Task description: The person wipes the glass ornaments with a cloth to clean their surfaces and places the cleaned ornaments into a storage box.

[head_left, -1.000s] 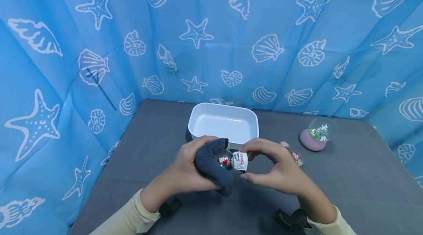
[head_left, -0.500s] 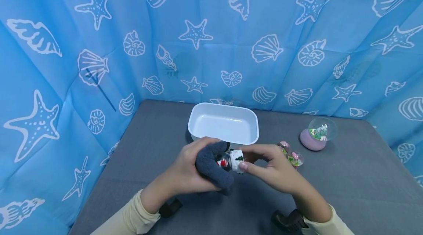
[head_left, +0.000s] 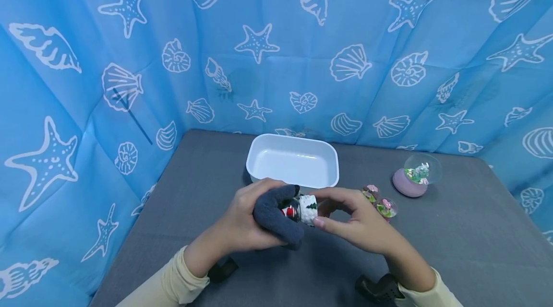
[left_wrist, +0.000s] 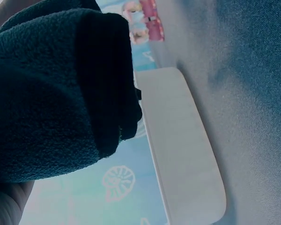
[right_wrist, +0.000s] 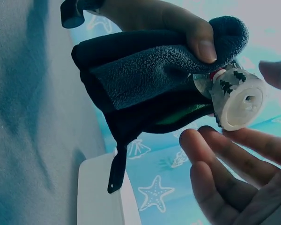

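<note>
My left hand (head_left: 246, 220) grips a dark grey-blue plush cloth (head_left: 276, 216) with black edging, folded round the glass of a small snow globe (head_left: 308, 209). The globe lies on its side, its white base with green trees pointing right; a bit of red shows inside the glass. At that base, my right hand (head_left: 363, 223) has its fingers loosely bent. In the right wrist view one fingertip appears to touch the base (right_wrist: 243, 105), while the thumb (right_wrist: 276, 75) stands a little apart. The cloth hides most of the glass, and a black strap (right_wrist: 116, 171) hangs from its edging.
A white rectangular tray (head_left: 294, 168) stands just beyond the hands. Two small pink globes (head_left: 386, 207) sit behind my right hand, partly hidden. A larger snow globe with a lilac base (head_left: 408, 184) stands farther right. The blue shell-print curtain (head_left: 276, 81) closes off the back.
My right hand came in to the globe's base and the base turned, from its lettered side to its tree pattern. The thumb has since slid slightly off the base. The left hand stays put.
</note>
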